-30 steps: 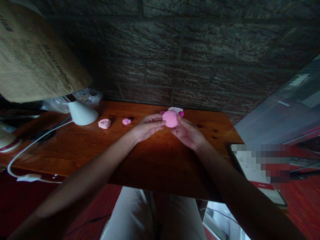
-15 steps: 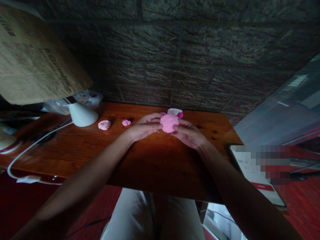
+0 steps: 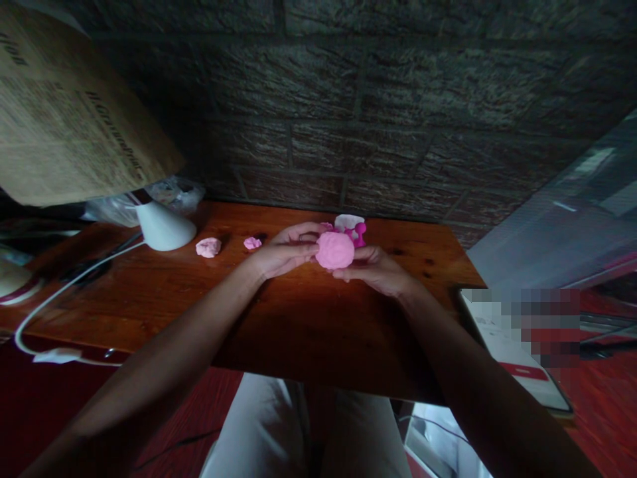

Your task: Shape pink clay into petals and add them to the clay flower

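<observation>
In the head view, looking forward and down, a round pink clay disc (image 3: 335, 250) is being held up over a brown wooden worktop (image 3: 323, 332), its broad, slightly bumpy face showing. The left hand (image 3: 286, 254) is reaching in from the disc's left, its grip narrow and holding the disc's left edge, thumb in front. The right hand (image 3: 381, 271) is coming in from the disc's right, its grip also holding the disc, at the right and lower edge; its fingers are partly hidden behind the disc.

Just beyond the disc, a bright magenta piece (image 3: 360, 234) with rounded lobes is lying beside a whitish scrap (image 3: 348, 221). To the left of the disc, past the left hand, a small pink lump (image 3: 252, 243) is resting on the wood, and farther left a larger, paler pink lump (image 3: 208, 247) is sitting near a lamp's white conical base (image 3: 166, 229). Above that base, at the disc's upper left, a lampshade (image 3: 74, 119) is showing printed lettering. A clear plastic bag (image 3: 174, 192) is lying behind the base. Well to the disc's right, a tablet (image 3: 502, 338) is resting at the worktop's edge, its screen partly pixelated. Behind the disc, a dark brick-patterned wall (image 3: 318, 99) is rising.
</observation>
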### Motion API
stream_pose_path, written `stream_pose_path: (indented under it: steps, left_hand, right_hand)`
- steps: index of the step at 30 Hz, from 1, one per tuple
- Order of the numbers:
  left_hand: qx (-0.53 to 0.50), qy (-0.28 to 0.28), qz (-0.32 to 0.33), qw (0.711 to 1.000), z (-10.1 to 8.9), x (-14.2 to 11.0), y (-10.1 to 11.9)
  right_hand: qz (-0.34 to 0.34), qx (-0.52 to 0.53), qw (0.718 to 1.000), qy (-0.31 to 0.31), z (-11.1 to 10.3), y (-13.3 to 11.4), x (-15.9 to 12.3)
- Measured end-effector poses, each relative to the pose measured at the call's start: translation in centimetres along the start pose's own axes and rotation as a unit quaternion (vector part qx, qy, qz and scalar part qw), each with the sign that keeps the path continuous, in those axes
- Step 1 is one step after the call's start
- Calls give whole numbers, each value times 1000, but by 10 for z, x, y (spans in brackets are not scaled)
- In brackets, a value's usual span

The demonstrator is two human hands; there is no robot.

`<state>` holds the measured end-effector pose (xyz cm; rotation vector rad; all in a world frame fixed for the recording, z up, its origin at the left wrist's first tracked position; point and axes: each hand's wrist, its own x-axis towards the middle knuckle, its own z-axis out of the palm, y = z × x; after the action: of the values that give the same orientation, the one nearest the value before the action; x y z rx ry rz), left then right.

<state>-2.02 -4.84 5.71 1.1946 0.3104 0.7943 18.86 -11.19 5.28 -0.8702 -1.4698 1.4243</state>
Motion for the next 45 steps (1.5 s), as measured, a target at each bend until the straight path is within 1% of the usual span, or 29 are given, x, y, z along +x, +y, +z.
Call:
stream_pose_path:
  steps: [4, 7, 9, 10, 12, 13, 16, 19, 21, 23, 25, 27, 29, 32, 35, 40, 45]
  left_hand:
    - [42, 1, 12, 999, -1, 1, 2]
    - [119, 34, 40, 991, -6, 2, 3]
    - [189, 52, 59, 979, -8, 2, 5]
    - [224, 55, 67, 971, -8, 2, 6]
    - [289, 46, 85, 952, -7, 1, 8]
    - [317, 35, 96, 943, -5, 1, 8]
    - [382, -13, 122, 916, 0, 0, 9]
    - [408, -60, 123, 902, 5, -1, 8]
    - [400, -63, 111, 907, 5, -1, 7]
    - [374, -34, 101, 921, 3, 0, 4]
    - [346, 10, 95, 933, 0, 2, -1]
    - [331, 39, 82, 939, -4, 4, -8]
    - [331, 27, 52, 942, -7, 6, -14]
    - [355, -16, -7, 935, -8, 6, -18]
    - [363, -25, -36, 931, -8, 4, -16]
    - [359, -16, -31, 933, -9, 3, -17]
    - [394, -4, -14, 919, -7, 3, -19]
  right_hand:
    - [23, -15, 999, -16, -2, -2, -2]
    - [80, 3, 997, -24, -8, -2, -2]
    - [127, 37, 991, 3, -14, -1, -1]
    - [143, 60, 987, 30, -17, 0, -1]
    - [162, 105, 977, 86, -20, 2, 2]
    - [169, 118, 973, 102, -21, 4, 3]
    - [178, 108, 973, 104, -20, 7, 5]
    - [156, 38, 982, 96, -18, 10, 5]
    - [130, -12, 987, 95, -18, 11, 4]
    - [101, -56, 989, 89, -19, 12, 4]
    - [68, -102, 989, 80, -19, 13, 4]
    - [29, -151, 986, 68, -17, 14, 4]
    - [-2, -190, 980, 64, -15, 15, 5]
    - [-26, -220, 972, 75, -12, 18, 6]
    - [-34, -238, 966, 90, -12, 22, 7]
    - [-56, -300, 947, 100, -12, 25, 7]
    - [-81, -326, 938, 85, -10, 24, 6]
